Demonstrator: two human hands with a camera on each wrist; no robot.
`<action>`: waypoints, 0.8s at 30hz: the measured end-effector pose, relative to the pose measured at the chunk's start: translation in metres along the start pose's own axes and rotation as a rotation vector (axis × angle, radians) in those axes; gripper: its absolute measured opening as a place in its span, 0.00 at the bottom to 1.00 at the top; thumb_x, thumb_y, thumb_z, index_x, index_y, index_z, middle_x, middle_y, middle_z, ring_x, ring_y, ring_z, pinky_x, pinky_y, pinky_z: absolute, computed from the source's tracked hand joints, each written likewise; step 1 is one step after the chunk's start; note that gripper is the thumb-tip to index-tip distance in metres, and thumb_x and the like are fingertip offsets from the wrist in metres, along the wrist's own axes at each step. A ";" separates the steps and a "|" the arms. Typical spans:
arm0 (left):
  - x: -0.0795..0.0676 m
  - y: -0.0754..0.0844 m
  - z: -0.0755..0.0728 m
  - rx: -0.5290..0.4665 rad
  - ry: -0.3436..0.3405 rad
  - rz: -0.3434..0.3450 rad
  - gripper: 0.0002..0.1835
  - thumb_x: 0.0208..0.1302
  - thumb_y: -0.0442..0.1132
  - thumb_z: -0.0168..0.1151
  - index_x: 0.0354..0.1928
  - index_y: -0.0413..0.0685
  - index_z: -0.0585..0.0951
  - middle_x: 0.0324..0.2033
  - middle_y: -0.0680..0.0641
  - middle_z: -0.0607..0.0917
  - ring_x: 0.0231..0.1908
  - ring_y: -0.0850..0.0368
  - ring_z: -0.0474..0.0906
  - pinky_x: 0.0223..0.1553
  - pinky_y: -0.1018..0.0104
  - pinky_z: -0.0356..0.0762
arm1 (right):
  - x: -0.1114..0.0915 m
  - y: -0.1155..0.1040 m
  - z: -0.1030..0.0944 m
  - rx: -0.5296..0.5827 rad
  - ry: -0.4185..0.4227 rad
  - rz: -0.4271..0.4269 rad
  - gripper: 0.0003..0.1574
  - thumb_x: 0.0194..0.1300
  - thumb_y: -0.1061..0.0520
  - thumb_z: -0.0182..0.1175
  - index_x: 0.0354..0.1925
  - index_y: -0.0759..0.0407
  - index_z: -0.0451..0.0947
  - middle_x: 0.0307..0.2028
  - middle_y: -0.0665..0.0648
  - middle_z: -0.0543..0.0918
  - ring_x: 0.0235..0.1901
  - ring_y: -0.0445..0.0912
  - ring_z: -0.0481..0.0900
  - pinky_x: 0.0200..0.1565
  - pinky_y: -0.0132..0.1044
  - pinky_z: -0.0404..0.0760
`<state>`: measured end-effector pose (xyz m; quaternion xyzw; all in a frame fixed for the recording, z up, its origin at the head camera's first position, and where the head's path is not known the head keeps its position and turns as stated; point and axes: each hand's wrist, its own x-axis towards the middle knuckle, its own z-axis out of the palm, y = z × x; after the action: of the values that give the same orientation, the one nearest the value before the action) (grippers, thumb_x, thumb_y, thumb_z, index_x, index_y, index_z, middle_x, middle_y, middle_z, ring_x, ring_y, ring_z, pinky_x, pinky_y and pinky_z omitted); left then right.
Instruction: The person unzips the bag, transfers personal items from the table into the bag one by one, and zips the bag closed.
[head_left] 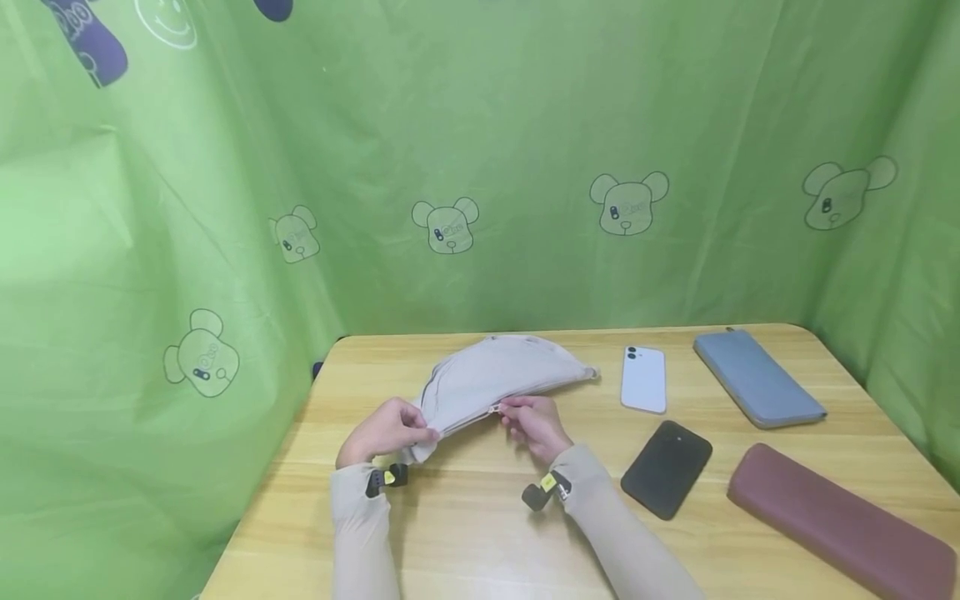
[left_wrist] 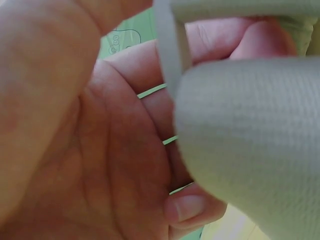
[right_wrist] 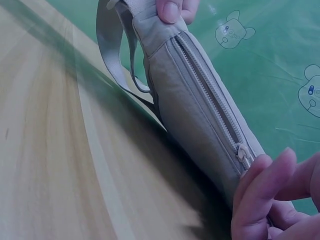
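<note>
A pale grey waist bag (head_left: pixel 498 372) lies on the table in the head view, its curved side toward the back. My left hand (head_left: pixel 386 429) pinches the bag's left end between thumb and fingers. My right hand (head_left: pixel 534 423) holds the zipper pull (right_wrist: pixel 244 154) along the near edge. In the right wrist view, the zipper teeth (right_wrist: pixel 207 95) are parted between the slider and the end that my left hand grips. A loop of strap (right_wrist: pixel 109 47) hangs from that end. Bag fabric (left_wrist: pixel 250 120) covers part of the left fingers in the left wrist view.
Right of the bag lie a light blue phone (head_left: pixel 643 380), a black phone (head_left: pixel 667 469), a blue zip wallet (head_left: pixel 757 379) and a maroon case (head_left: pixel 840 521). Behind the wooden table (head_left: pixel 465 533) hangs a green curtain (head_left: pixel 525 275) with bear prints.
</note>
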<state>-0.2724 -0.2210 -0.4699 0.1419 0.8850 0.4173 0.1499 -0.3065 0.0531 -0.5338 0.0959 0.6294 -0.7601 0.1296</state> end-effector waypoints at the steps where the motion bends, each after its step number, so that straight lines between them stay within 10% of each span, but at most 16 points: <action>1: 0.000 0.000 0.000 -0.001 -0.001 0.001 0.11 0.61 0.44 0.73 0.28 0.44 0.86 0.21 0.53 0.87 0.21 0.63 0.80 0.26 0.69 0.79 | 0.000 -0.001 0.000 0.001 0.002 0.001 0.20 0.67 0.66 0.64 0.56 0.71 0.80 0.30 0.54 0.86 0.25 0.37 0.78 0.22 0.24 0.72; 24: 0.000 -0.001 -0.002 0.036 0.008 0.027 0.12 0.61 0.46 0.73 0.27 0.45 0.87 0.21 0.53 0.87 0.23 0.64 0.79 0.28 0.69 0.78 | 0.004 -0.005 -0.009 0.000 0.043 -0.005 0.19 0.67 0.67 0.64 0.55 0.71 0.80 0.32 0.55 0.86 0.25 0.38 0.79 0.23 0.24 0.74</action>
<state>-0.2729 -0.2228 -0.4693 0.1548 0.8909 0.4039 0.1381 -0.3122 0.0626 -0.5323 0.1106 0.6323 -0.7583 0.1142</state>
